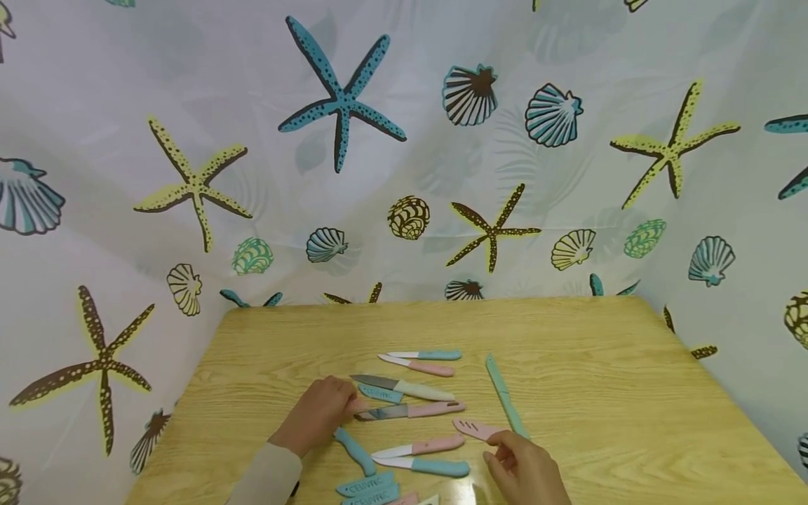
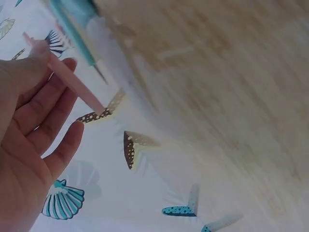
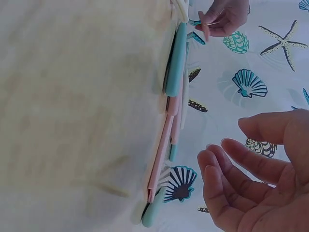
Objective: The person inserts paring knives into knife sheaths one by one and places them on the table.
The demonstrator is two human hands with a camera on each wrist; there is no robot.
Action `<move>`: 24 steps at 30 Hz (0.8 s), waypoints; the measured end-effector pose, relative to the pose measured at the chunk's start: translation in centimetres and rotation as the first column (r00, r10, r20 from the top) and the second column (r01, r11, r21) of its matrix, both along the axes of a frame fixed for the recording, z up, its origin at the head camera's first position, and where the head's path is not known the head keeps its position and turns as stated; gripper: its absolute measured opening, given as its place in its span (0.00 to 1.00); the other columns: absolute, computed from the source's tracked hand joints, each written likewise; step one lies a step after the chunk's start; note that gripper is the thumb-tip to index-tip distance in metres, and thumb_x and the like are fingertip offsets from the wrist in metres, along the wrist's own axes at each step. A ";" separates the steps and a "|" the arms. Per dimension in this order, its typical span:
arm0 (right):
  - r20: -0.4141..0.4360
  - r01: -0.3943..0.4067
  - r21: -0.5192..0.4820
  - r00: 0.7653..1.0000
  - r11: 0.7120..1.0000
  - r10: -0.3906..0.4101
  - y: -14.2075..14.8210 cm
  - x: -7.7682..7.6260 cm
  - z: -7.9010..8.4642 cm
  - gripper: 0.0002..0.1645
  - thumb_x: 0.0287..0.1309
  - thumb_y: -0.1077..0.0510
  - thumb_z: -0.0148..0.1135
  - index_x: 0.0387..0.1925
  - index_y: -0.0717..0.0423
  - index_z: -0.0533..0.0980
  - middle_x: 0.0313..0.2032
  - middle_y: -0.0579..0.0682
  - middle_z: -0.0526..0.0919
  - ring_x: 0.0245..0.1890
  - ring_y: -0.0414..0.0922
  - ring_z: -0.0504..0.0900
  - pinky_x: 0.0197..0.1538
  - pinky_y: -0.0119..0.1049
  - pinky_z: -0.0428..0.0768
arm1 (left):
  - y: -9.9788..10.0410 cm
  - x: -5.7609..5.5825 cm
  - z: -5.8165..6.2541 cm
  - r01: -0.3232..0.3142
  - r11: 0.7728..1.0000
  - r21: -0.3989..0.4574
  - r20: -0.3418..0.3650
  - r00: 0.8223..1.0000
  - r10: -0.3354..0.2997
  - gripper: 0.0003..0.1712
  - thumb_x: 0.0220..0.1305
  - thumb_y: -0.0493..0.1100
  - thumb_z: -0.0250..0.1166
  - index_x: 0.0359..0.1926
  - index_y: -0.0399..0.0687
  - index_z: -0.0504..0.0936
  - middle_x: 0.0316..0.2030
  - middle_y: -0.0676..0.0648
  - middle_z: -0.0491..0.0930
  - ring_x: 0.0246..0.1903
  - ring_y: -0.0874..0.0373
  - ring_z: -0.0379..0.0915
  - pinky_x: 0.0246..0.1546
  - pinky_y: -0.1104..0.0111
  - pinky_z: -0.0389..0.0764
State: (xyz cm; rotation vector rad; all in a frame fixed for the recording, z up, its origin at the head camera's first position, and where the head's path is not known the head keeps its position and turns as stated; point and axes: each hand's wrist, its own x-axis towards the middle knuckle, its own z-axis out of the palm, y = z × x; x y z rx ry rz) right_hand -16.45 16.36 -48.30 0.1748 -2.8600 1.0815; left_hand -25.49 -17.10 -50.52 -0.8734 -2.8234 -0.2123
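My left hand is at the left of a spread of knives and pinches a thin pink strip-like piece, seen edge-on in the left wrist view; it may be a blade cover. Beside it lie a pink-handled knife and a white-handled knife with a blue blade cover. At the right, my right hand is close to a pink slotted piece. The right wrist view shows this right hand with loosely bent fingers, thumb apart, and nothing between them.
Blue and pink knife pairs lie behind and in front. A green knife-shaped piece lies right. A blue piece and several covers lie nearer. Patterned cloth surrounds the wooden table.
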 end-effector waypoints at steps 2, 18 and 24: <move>-0.032 -0.003 0.013 0.999 1.000 0.003 -0.4 -0.5 0.2 0.07 0.54 0.60 0.68 0.35 0.57 0.81 0.23 0.39 0.77 0.23 0.31 0.74 0.28 0.24 0.75 | -0.2 0.3 0.4 0.006 1.000 0.027 -0.038 0.999 -0.005 0.07 0.66 0.45 0.62 0.38 0.47 0.79 0.35 0.51 0.79 0.40 0.55 0.76 0.40 0.62 0.79; -0.213 -0.113 0.187 0.965 0.976 0.153 -4.3 -9.1 1.2 0.05 0.54 0.66 0.67 0.34 0.64 0.81 0.29 0.50 0.80 0.28 0.42 0.78 0.31 0.31 0.80 | -0.3 2.5 2.3 0.086 0.953 0.291 -0.209 0.978 -0.025 0.09 0.61 0.44 0.68 0.43 0.53 0.80 0.40 0.57 0.79 0.40 0.66 0.73 0.40 0.71 0.78; -0.174 -0.168 0.224 0.962 0.960 0.209 -6.0 -12.0 0.1 0.06 0.56 0.67 0.65 0.37 0.66 0.82 0.31 0.53 0.80 0.32 0.47 0.80 0.34 0.36 0.82 | -0.1 3.7 3.3 0.132 0.915 0.382 -0.259 0.965 -0.032 0.14 0.57 0.41 0.71 0.44 0.52 0.81 0.43 0.58 0.79 0.44 0.65 0.73 0.45 0.68 0.79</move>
